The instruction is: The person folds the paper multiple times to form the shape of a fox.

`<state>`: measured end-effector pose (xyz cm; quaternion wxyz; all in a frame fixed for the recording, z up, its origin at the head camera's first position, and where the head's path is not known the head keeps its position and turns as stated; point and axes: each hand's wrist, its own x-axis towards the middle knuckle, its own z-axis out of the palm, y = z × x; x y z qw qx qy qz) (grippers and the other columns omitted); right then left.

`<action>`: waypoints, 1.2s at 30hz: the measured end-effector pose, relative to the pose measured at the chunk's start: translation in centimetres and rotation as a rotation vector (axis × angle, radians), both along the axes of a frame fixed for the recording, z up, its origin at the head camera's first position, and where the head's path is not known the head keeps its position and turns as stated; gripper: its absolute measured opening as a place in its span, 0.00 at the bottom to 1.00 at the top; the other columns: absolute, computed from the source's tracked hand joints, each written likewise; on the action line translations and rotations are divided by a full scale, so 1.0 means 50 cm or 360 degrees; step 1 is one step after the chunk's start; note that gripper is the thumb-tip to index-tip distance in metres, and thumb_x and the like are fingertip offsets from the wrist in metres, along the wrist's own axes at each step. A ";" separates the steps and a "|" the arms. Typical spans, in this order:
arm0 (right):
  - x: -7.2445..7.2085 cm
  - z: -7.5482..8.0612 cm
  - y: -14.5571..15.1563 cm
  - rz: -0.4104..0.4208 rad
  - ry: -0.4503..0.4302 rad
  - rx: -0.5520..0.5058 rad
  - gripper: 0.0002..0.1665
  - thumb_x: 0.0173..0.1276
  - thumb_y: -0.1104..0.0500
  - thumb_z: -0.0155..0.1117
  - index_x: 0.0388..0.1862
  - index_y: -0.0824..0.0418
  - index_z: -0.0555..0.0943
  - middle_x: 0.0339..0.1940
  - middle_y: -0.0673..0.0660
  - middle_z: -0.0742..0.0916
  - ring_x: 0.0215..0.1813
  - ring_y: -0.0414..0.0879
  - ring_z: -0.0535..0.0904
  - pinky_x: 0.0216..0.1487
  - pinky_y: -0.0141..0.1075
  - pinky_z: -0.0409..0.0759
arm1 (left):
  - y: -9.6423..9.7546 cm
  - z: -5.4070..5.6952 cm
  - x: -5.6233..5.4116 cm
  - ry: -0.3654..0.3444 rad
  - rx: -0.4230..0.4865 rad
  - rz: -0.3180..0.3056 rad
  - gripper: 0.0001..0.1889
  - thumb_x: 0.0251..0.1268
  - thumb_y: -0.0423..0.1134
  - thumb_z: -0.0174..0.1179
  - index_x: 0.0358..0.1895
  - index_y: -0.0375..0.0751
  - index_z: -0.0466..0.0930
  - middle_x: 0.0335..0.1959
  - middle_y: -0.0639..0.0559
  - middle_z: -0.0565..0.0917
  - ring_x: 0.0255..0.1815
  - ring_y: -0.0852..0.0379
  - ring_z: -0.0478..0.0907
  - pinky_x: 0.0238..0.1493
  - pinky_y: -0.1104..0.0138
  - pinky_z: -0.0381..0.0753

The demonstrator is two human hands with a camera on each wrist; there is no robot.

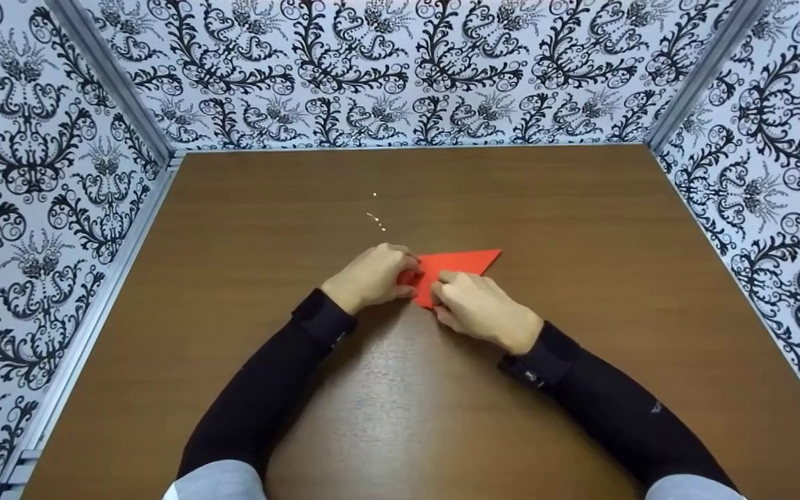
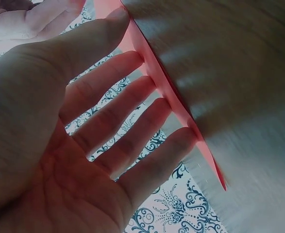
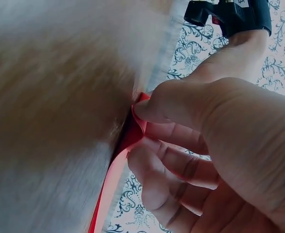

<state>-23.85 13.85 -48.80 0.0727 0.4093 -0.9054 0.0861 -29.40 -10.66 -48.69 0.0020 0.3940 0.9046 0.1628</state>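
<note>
A sheet of red paper (image 1: 461, 262), folded to a pointed shape, lies on the table between both hands. My left hand (image 1: 374, 275) rests at its left end. In the left wrist view its fingers are nearly straight, with fingertips and thumb touching the red paper (image 2: 167, 92). At the paper's near edge, my right hand (image 1: 485, 309) pinches it between thumb and fingers. The right wrist view shows the red paper (image 3: 114, 177) bent up in a curved fold there. The hands hide part of the paper's left and near sides.
A brown wooden table (image 1: 233, 229) spreads beneath the work. Several small white specks (image 1: 376, 221) show on it beyond the left hand. Patterned black-and-white walls (image 1: 386, 76) enclose the back and sides, with metal rails (image 1: 115, 76) at the corners.
</note>
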 end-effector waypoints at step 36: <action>-0.015 0.031 0.008 0.0126 -0.0211 -0.0341 0.04 0.80 0.68 0.78 0.43 0.63 0.89 0.41 0.59 0.92 0.43 0.50 0.92 0.45 0.44 0.93 | -0.011 -0.004 0.000 -0.0050 0.0069 0.0046 0.13 0.74 0.39 0.83 0.53 0.36 0.95 0.47 0.43 0.96 0.44 0.50 0.88 0.52 0.54 0.93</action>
